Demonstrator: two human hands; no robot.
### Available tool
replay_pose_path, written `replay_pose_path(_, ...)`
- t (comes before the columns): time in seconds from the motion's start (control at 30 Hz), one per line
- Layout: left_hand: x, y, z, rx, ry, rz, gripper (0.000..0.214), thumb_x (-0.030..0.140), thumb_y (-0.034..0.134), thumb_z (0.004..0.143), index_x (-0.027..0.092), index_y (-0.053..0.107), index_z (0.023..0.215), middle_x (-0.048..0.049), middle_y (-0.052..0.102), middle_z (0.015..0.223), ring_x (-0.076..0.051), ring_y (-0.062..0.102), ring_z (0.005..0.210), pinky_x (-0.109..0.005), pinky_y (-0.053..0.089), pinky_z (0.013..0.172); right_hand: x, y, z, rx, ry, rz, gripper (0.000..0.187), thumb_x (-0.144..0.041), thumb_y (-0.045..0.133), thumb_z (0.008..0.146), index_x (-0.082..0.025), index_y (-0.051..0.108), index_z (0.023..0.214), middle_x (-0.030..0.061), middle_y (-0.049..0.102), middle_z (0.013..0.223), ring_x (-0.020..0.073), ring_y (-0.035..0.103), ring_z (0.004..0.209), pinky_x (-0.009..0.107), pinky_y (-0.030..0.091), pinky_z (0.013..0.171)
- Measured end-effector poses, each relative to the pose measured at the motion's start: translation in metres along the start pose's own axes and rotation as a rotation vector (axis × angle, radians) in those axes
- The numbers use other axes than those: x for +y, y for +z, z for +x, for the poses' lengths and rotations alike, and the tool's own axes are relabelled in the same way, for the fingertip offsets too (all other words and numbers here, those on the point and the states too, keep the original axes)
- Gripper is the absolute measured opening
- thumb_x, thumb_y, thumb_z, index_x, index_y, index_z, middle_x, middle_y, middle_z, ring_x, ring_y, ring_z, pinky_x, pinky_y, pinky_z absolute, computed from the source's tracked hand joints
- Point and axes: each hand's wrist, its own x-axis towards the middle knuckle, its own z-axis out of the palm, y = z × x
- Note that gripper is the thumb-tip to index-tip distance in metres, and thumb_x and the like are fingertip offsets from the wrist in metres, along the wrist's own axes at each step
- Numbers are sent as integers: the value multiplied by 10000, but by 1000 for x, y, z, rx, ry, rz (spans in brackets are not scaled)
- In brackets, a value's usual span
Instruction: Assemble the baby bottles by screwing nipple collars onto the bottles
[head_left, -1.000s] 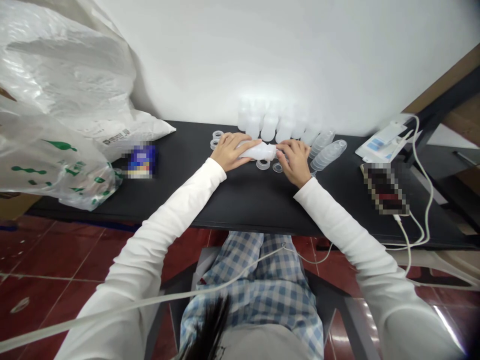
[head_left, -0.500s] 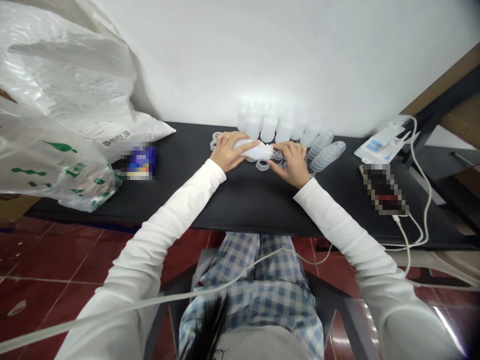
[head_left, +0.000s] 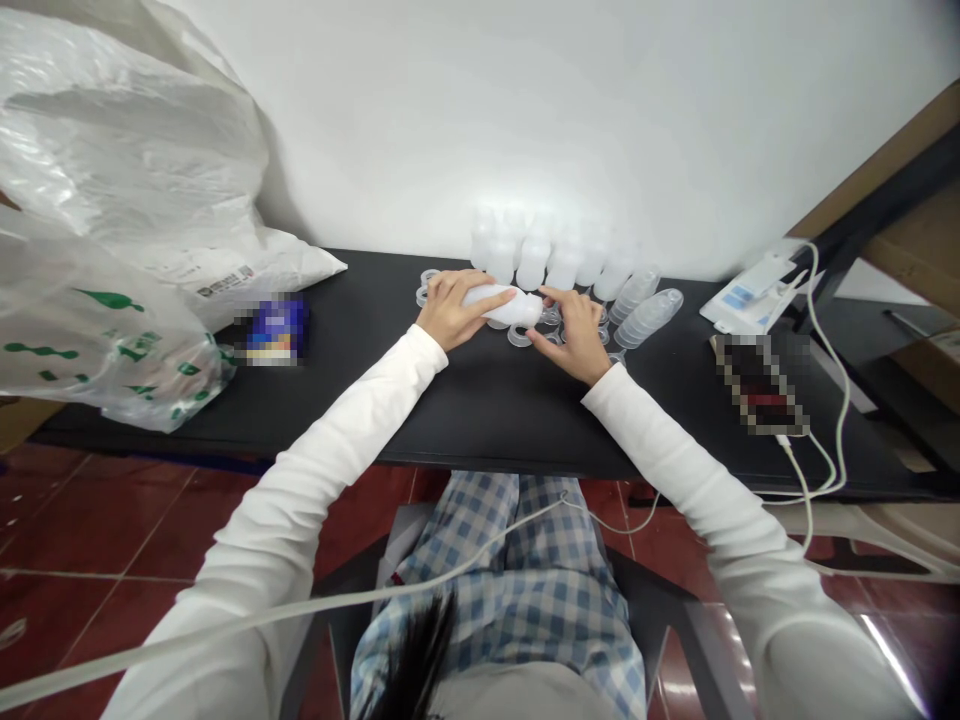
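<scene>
A white plastic bottle (head_left: 495, 303) lies tilted on its side in the air just over the black table, its mouth end pointing right. My left hand (head_left: 459, 308) is wrapped round its body. At the mouth end, my right hand (head_left: 574, 330) has its thumb and forefinger on either side of the rim; whether a small part sits between them is too small to tell. Below the bottle lies a translucent ring (head_left: 518, 336), with several more clear rings and caps partly hidden behind my right hand. Further rings (head_left: 426, 285) lie by my left hand.
Several white bottles (head_left: 534, 262) stand along the wall. Two stacks of clear cups or lids (head_left: 651, 318) lean to their right. Plastic bags (head_left: 142, 330) and a blue packet (head_left: 277, 332) are at left; a phone (head_left: 761, 385), power strip (head_left: 752, 290) and cables at right.
The bottle stays in my left hand. My right thumb and forefinger have shifted slightly left and lower at its mouth end. The whole view has moved a little.
</scene>
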Motion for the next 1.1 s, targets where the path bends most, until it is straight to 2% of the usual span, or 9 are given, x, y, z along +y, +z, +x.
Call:
replay_pose_path(0.1, 1, -5, 2, -51, -5, -44, 397, 395, 541, 977, 379, 601, 1370, -94, 643, 1263, -286, 542, 1193, -467, 356, 1007, -1, -1, 0, 4, -30, -72, 537, -581, 511, 949, -224, 532, 1349, 117, 641, 1159, 295, 552, 1071, 429, 340, 951)
replay_pose_path(0.27, 4, -6, 3, -105, -25, -77, 416, 406, 542, 969, 351, 596, 1378, -115, 642, 1263, -297, 541, 1191, -482, 363, 1018, 3, -2, 1, 12, -58, -156, 510, -626, 514, 936, -241, 609, 1257, 91, 652, 1015, 277, 572, 988, 426, 349, 930)
replay_pose_path(0.53, 7, 1, 2, -92, -122, -54, 346, 308, 517, 974, 419, 649, 1275, -88, 651, 1237, -291, 532, 1197, -514, 338, 1043, 1, -4, 2, 43, -56, -135, 484, -649, 529, 922, -257, 664, 1172, 33, 600, 802, 236, 564, 834, 403, 357, 884)
replay_pose_path(0.7, 2, -1, 0, -117, -95, -26, 377, 388, 563, 949, 376, 641, 1317, -112, 652, 1243, -309, 551, 1171, -500, 364, 1007, -4, -9, 4, 49, -35, -140, 479, -618, 495, 948, -250, 655, 1210, 70, 631, 939, 252, 570, 921, 422, 366, 899)
replay_pose_path(0.77, -2, -3, 0, -96, -110, -6, 435, 446, 587, 929, 325, 630, 1346, -130, 650, 1246, -322, 557, 1162, -493, 377, 987, -1, -17, 7, 114, 16, -120, 441, -552, 414, 994, -255, 638, 1232, 91, 624, 1035, 273, 566, 998, 461, 369, 931)
replay_pose_path(0.83, -5, -5, 0, -46, -147, 20, 485, 487, 591, 919, 280, 622, 1356, -145, 649, 1245, -332, 562, 1154, -491, 384, 973, 8, -27, 10, 251, 131, -109, 423, -472, 338, 1020, -248, 617, 1243, 114, 594, 1097, 306, 544, 1067, 528, 360, 955)
replay_pose_path(0.97, -8, -8, 0, 29, -203, 47, 526, 524, 596, 902, 229, 622, 1337, -159, 655, 1223, -337, 573, 1125, -483, 399, 949, 35, -48, 15, 555, 365, -218, 381, -464, 409, 975, -185, 603, 1149, 201, 517, 1190, 403, 469, 1122, 667, 317, 932)
replay_pose_path(1.03, -7, -9, 1, 43, -217, 53, 525, 517, 599, 898, 215, 623, 1327, -162, 657, 1211, -334, 577, 1110, -477, 404, 939, 48, -51, 15, 619, 439, -297, 343, -449, 454, 952, -167, 597, 1085, 233, 518, 1173, 402, 468, 1075, 677, 325, 904)
replay_pose_path(1.1, -6, -8, 1, 51, -221, 58, 522, 507, 604, 891, 209, 625, 1318, -162, 660, 1200, -330, 578, 1100, -470, 409, 933, 59, -48, 12, 619, 488, -375, 317, -426, 483, 929, -148, 584, 1042, 258, 525, 1141, 387, 476, 1025, 670, 350, 878)
